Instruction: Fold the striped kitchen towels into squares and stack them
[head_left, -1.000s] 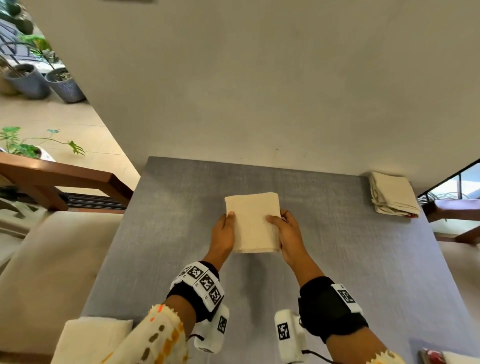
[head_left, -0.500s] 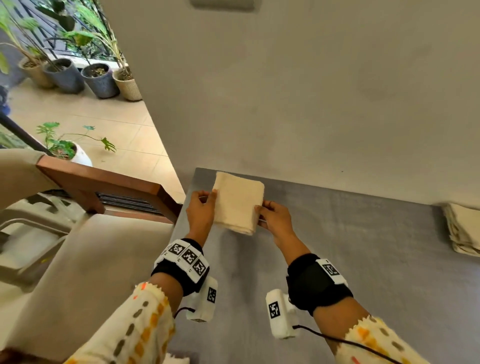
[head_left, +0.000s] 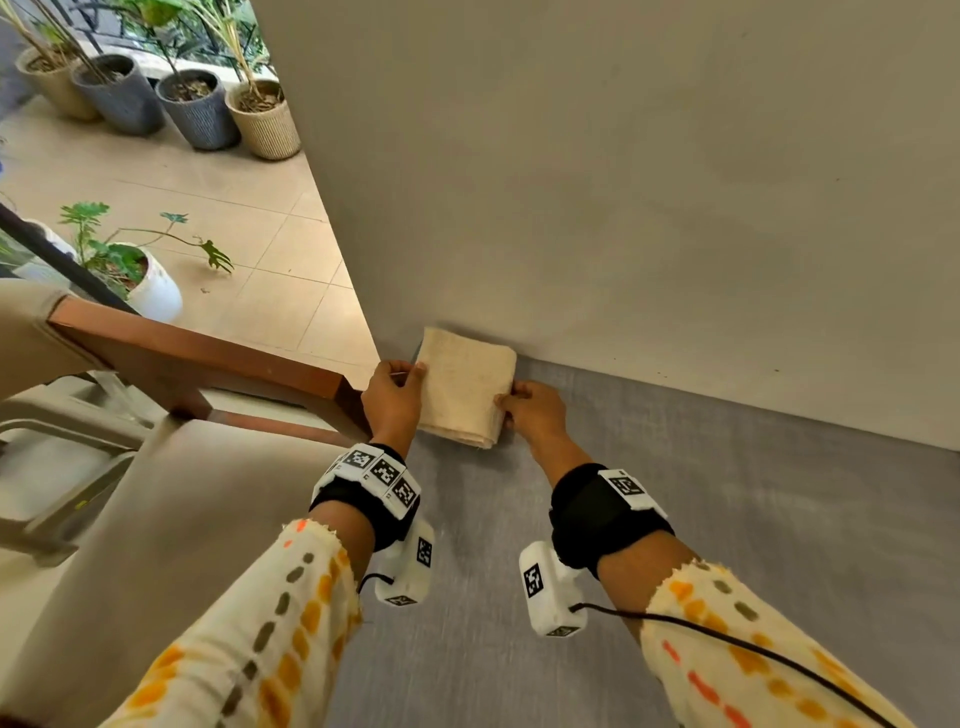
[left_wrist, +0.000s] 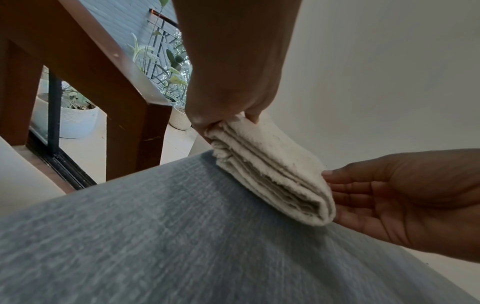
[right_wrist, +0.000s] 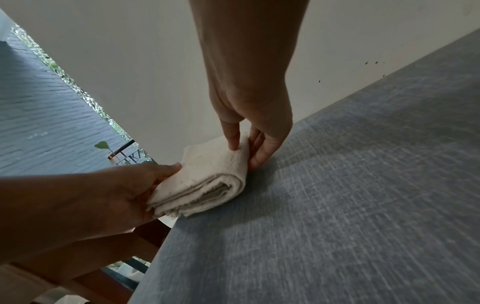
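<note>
Towel (head_left: 464, 387), cream, folded into a thick square, at the far left corner of the grey table (head_left: 727, 545), close against the wall (head_left: 623, 182), held from both sides. Nearest, two patterned sleeves (head_left: 249, 639) with orange and grey dashes, then black wrist straps carrying white blocks of black-and-white square markers; no readable words on them, only the coded patterns. Left hand (head_left: 392, 400) reaching forward past the table's left edge, thumb on top of the towel's left side and fingers curled under it, pinching the stacked layers (left_wrist: 228, 142). Right hand (head_left: 535, 410) at the towel's right, folded edge, thumb (right_wrist: 232, 133) pressed on top and fingers (right_wrist: 262, 152) curled down beside the fold, touching the table, gripping that edge. In the wrist views, near end of the towel resting on the table with its layered edges showing; cannot tell whether the far end lies flat. Left of the table, a cushioned chair with a brown wooden frame (head_left: 208, 358). Farther off, a tiled floor (head_left: 234, 208), a white pot with a green plant (head_left: 150, 291), and a row of ribbed pots (head_left: 197, 109) at the top left.
</note>
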